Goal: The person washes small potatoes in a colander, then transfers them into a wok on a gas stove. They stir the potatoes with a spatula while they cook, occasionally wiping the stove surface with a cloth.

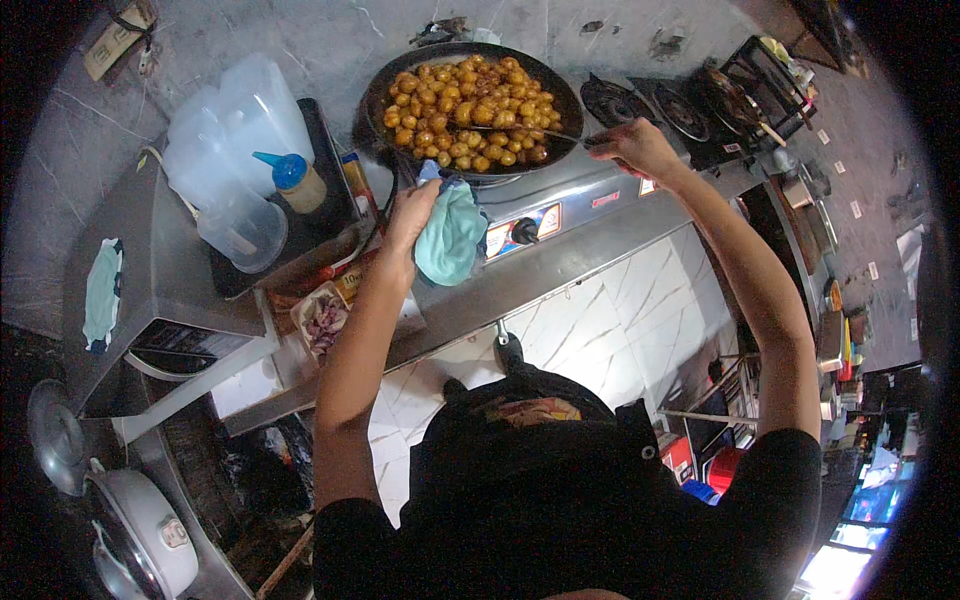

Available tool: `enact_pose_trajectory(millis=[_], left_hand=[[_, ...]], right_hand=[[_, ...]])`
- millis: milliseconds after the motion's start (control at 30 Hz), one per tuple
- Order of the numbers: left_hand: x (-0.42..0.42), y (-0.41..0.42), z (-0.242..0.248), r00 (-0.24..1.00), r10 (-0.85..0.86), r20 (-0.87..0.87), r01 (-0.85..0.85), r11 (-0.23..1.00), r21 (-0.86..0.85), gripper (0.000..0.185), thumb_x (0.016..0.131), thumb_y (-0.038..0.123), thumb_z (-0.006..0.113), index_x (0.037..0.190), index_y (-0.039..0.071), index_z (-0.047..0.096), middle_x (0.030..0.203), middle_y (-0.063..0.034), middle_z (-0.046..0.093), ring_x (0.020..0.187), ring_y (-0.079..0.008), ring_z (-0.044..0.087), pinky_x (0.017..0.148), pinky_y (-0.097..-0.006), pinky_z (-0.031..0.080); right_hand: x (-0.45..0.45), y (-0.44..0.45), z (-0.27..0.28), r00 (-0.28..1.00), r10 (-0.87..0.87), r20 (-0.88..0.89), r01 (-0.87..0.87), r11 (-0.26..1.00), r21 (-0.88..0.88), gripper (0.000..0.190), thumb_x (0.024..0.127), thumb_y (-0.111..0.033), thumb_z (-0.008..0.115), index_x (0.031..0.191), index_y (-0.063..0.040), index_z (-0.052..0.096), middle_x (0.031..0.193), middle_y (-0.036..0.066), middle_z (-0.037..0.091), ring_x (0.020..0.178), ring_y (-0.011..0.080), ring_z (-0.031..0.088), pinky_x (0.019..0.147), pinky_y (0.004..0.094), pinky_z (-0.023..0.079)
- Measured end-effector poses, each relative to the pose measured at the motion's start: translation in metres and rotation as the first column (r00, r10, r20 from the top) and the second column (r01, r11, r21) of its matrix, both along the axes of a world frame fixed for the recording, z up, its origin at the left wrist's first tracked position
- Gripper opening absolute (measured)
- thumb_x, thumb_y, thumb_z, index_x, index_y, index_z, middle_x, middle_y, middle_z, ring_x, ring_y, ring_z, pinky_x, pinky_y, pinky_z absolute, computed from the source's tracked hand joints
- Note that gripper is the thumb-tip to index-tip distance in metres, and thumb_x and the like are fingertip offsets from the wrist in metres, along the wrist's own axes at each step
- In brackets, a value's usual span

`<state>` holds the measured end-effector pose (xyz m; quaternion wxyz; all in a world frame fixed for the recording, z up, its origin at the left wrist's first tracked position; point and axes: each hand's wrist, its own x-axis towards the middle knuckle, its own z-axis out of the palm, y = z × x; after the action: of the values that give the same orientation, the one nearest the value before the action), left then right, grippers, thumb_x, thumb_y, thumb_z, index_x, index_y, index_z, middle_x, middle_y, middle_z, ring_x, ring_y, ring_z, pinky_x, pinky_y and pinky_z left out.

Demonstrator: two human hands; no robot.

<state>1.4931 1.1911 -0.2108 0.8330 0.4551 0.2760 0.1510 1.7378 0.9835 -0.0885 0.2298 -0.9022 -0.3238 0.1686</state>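
Observation:
A large dark wok [574, 124] full of small glazed brown potatoes or similar round food [450, 97] sits on the steel gas stove. My left hand [412, 214] grips a folded teal cloth [450, 236] at the wok's near left rim; whether a handle lies under the cloth is hidden. With my right hand [637, 150], at the right of the wok, I hold the thin metal handle of a utensil [551, 133]. Its far end lies among the round pieces. The black stove knob [525, 231] is below the wok, between my hands.
Left of the wok stand translucent plastic containers [262, 112] and a squeeze bottle with a blue cap [300, 184]. A tub of peeled shallots or garlic [324, 319] is beside my left forearm. More burners [679, 112] and a pan are at the right. A rice cooker [157, 532] stands lower left.

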Motion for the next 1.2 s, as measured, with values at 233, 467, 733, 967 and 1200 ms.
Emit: enact_pose_trajectory(millis=[233,467,733,967,1200], left_hand=[[0.006,0.021,-0.035,0.999,-0.042,0.020,0.043,0.998,-0.045,0.030,0.093,0.029,0.050,0.093,0.004,0.066,0.076,-0.0076,0.067,0.058,-0.0200,0.065,0.052,-0.0327,0.055],[0.003,0.004,-0.006,0.998,-0.053,0.043,0.057,0.994,-0.092,0.031,0.093,0.029,0.049,0.093,0.003,0.066,0.077,-0.0083,0.068,0.058,-0.0200,0.065,0.053,-0.0322,0.055],[-0.001,0.002,0.000,0.995,-0.092,0.046,0.097,0.989,-0.114,0.030,0.095,0.023,0.044,0.090,0.002,0.064,0.074,-0.0076,0.066,0.057,-0.0194,0.064,0.051,-0.0308,0.054],[0.002,0.055,-0.037,0.942,-0.201,0.269,0.276,0.919,-0.282,0.037,0.095,0.035,0.047,0.100,0.002,0.062,0.080,-0.0091,0.068,0.057,-0.0205,0.064,0.049,-0.0310,0.055],[-0.006,0.086,-0.056,0.969,-0.141,0.203,0.154,0.987,-0.051,0.042,0.093,0.037,0.052,0.104,-0.002,0.062,0.083,-0.0112,0.068,0.057,-0.0209,0.064,0.050,-0.0306,0.055]], right_hand=[[-0.013,-0.015,0.081,0.982,-0.034,-0.184,0.039,0.999,0.019,0.034,0.084,-0.031,0.068,0.105,-0.005,0.067,0.051,-0.002,0.048,0.036,0.0056,0.039,0.031,0.0237,0.026],[-0.018,-0.019,0.123,0.976,0.001,-0.216,-0.014,0.998,-0.057,0.030,0.085,-0.036,0.065,0.076,-0.007,0.060,0.050,-0.001,0.048,0.033,0.0071,0.040,0.029,0.0235,0.028],[-0.039,0.029,0.108,0.952,0.115,-0.285,-0.227,0.888,-0.399,0.029,0.088,-0.033,0.060,0.090,-0.005,0.067,0.048,0.003,0.047,0.031,0.0092,0.041,0.026,0.0259,0.031],[-0.036,0.038,0.050,0.694,0.599,0.399,-0.336,0.761,-0.556,0.042,0.084,-0.040,0.061,0.096,-0.001,0.066,0.090,0.020,0.068,0.083,0.0305,0.069,0.068,0.0425,0.057],[-0.048,0.047,0.024,0.931,0.361,0.045,-0.282,0.795,-0.536,0.033,0.087,-0.039,0.055,0.104,-0.013,0.066,0.087,0.019,0.069,0.082,0.0270,0.069,0.070,0.0452,0.055]])
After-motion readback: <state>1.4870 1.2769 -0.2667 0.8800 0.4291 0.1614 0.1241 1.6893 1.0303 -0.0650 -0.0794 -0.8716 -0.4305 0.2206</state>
